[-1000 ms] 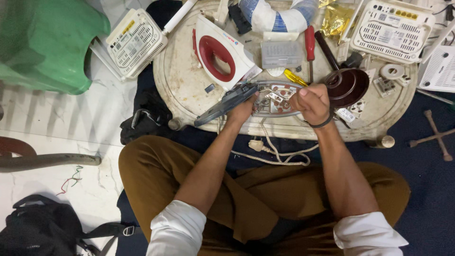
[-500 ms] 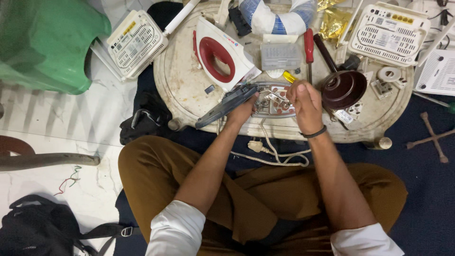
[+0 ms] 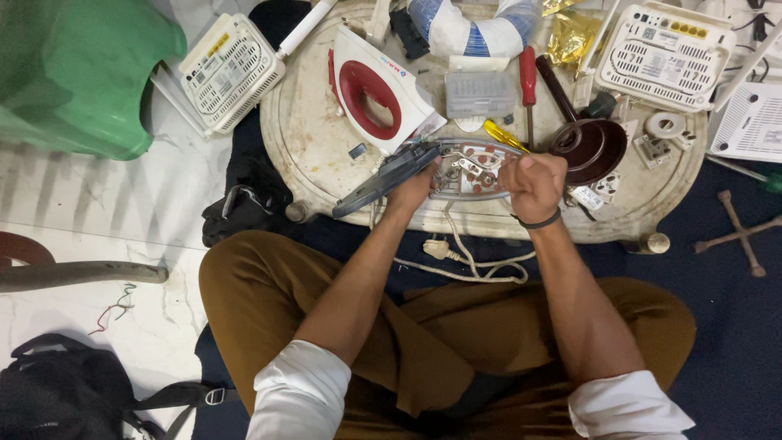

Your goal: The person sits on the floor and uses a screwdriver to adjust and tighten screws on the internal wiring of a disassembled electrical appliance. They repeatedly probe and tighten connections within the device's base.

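Head view: right hand [image 3: 533, 181] fisted beside opened iron [image 3: 468, 169].

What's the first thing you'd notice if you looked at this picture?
The opened clothes iron at the near edge of the round table, held between the left hand and the right hand. Behind it lies a red-and-white iron cover, and a green plastic stool stands far left.

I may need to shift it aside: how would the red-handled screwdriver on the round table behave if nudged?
The red-handled screwdriver looks stiff and light. Its rounded handle suggests it could roll, though the clear plastic box beside it might stop it.
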